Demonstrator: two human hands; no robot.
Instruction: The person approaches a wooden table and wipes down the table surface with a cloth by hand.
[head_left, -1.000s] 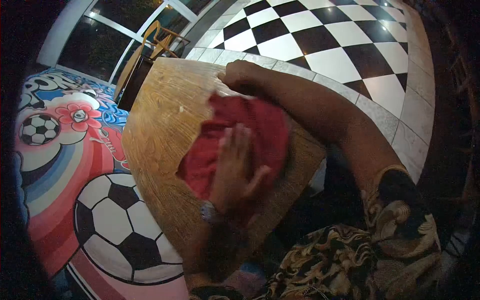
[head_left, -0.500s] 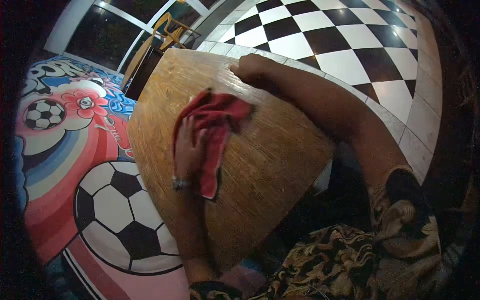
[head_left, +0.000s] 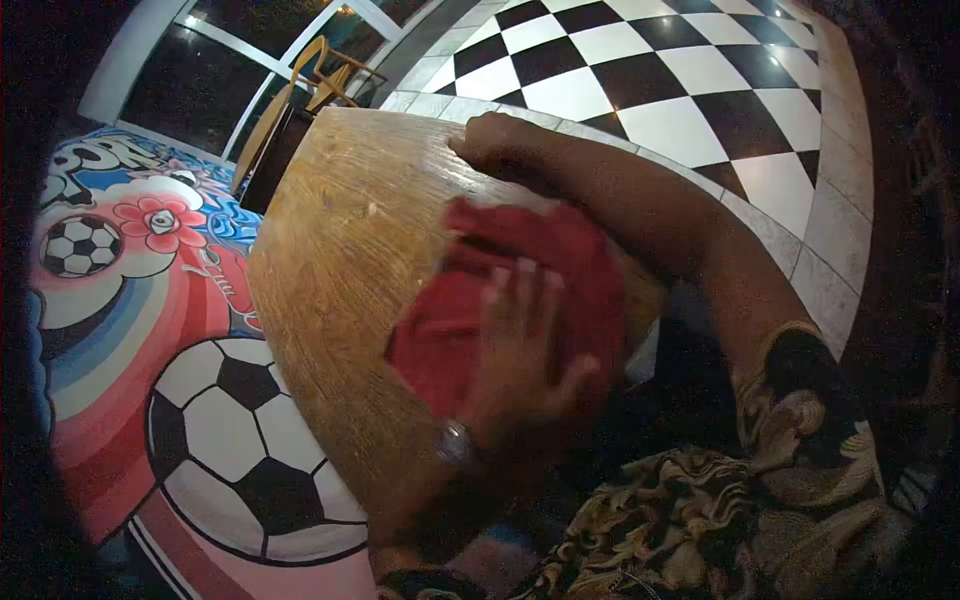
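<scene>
My left hand (head_left: 525,350), with a watch (head_left: 453,440) at the wrist, lies flat with fingers spread on a red cloth (head_left: 440,345). The cloth is spread over the right part of a wooden table (head_left: 340,240), and motion blurs both it and the hand. At the table's far right edge, my right hand (head_left: 490,140) is closed round the edge, its thumb side over the tabletop. The fingers under the edge are hidden.
A mural wall with painted soccer balls (head_left: 235,445) runs along the table's left side. Behind the far end stand a wooden chair (head_left: 325,85) and windows (head_left: 200,80). Checkered floor (head_left: 660,90) lies beyond my right arm.
My left hand and the red cloth were near the table's left side half a second ago and are now at its right part, with the cloth spread wider. My right hand keeps its place on the edge.
</scene>
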